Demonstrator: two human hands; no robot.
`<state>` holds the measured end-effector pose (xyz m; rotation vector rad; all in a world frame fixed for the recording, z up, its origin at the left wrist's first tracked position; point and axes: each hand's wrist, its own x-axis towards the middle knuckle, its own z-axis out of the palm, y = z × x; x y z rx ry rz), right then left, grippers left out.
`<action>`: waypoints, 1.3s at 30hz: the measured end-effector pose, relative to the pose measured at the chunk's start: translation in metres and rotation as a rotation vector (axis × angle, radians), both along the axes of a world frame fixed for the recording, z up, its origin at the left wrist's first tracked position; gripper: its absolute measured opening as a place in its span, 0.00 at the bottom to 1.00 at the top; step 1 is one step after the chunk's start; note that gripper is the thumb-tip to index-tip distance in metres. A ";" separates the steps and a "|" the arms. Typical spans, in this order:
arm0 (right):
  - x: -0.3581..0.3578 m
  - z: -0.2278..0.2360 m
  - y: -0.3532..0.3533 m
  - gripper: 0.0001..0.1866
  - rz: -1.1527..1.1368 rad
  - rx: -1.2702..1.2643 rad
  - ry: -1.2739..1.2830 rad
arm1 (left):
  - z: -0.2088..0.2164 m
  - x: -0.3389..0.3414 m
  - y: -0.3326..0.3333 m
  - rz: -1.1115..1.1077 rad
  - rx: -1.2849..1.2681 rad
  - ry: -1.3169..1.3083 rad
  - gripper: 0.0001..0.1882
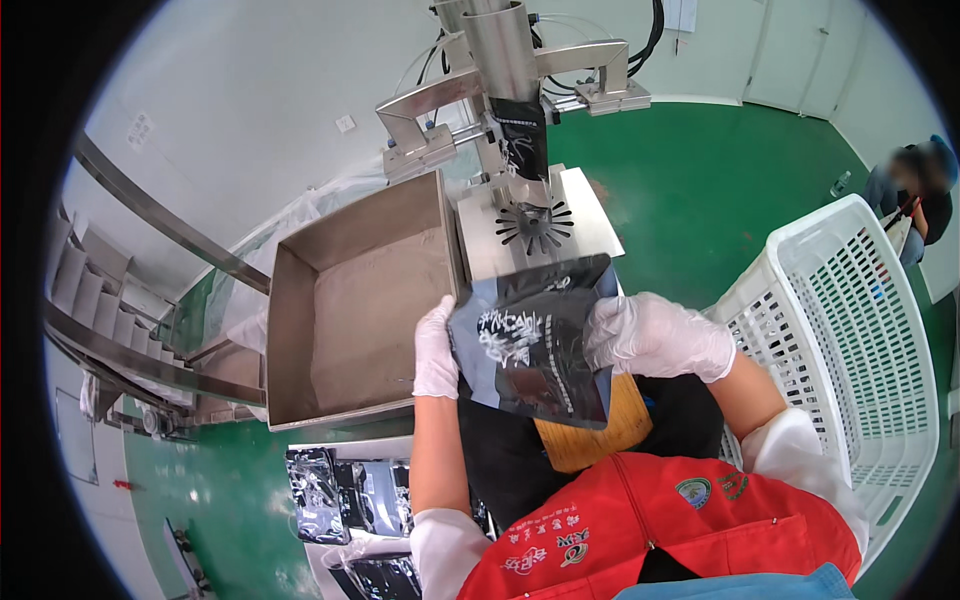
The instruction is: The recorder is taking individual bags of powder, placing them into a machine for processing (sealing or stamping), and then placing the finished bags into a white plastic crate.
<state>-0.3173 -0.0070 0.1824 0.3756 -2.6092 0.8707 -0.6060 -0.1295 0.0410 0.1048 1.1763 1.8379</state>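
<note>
A black foil pouch (540, 370) with white lettering hangs level in front of me, gripped at both sides. My left hand (436, 350), in a white glove, is closed on its left edge. My right hand (658, 338), also gloved, is closed on the right edge. Beyond it, a second black pouch (524, 140) is on the steel filling spout (500, 55) of a machine, above a slotted round plate (535, 228). To the left of my left hand stands a deep steel tray (445, 225) with brown powder (375, 305) inside.
A large white slatted basket (870, 330) stands at my right. Several flat, shiny pouches (375, 497) lie on a white surface at lower left. Clamp arms (610, 88) flank the spout. Steel rails (170, 225) run at left. A person (910, 195) sits at far right on the green floor (690, 190).
</note>
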 end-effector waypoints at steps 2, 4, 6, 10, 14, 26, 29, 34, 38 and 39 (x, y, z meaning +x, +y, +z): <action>-0.003 -0.008 -0.002 0.10 -0.021 -0.151 -0.016 | -0.013 0.007 0.008 -0.056 -0.068 -0.160 0.09; 0.002 -0.019 0.004 0.11 -0.182 -0.174 0.213 | -0.042 0.010 0.030 -0.143 -0.098 -0.056 0.09; 0.012 -0.037 0.012 0.11 -0.401 -0.392 0.367 | -0.043 0.021 0.051 -0.333 -0.230 0.217 0.09; 0.029 -0.051 0.029 0.13 -0.729 -0.480 0.432 | -0.076 -0.052 0.131 -0.183 -0.289 0.772 0.12; -0.006 -0.090 0.037 0.18 -0.914 -0.422 0.266 | -0.077 -0.149 0.226 0.365 0.127 0.700 0.25; -0.069 -0.148 0.102 0.21 -1.039 -0.543 -0.099 | -0.088 -0.037 0.211 -0.008 0.124 0.822 0.37; -0.105 -0.090 0.141 0.24 -1.121 -0.269 -0.098 | -0.060 0.005 0.212 -0.144 0.035 1.002 0.45; -0.170 -0.045 0.173 0.21 -0.965 0.013 -0.103 | -0.114 -0.025 0.260 -0.377 0.368 -0.204 0.37; -0.170 -0.026 0.126 0.18 -0.858 -0.093 -0.172 | -0.140 -0.042 0.239 -0.205 0.410 -0.195 0.23; -0.146 -0.035 0.141 0.18 -0.912 -0.084 -0.199 | -0.123 0.004 0.244 -0.238 0.418 -0.265 0.31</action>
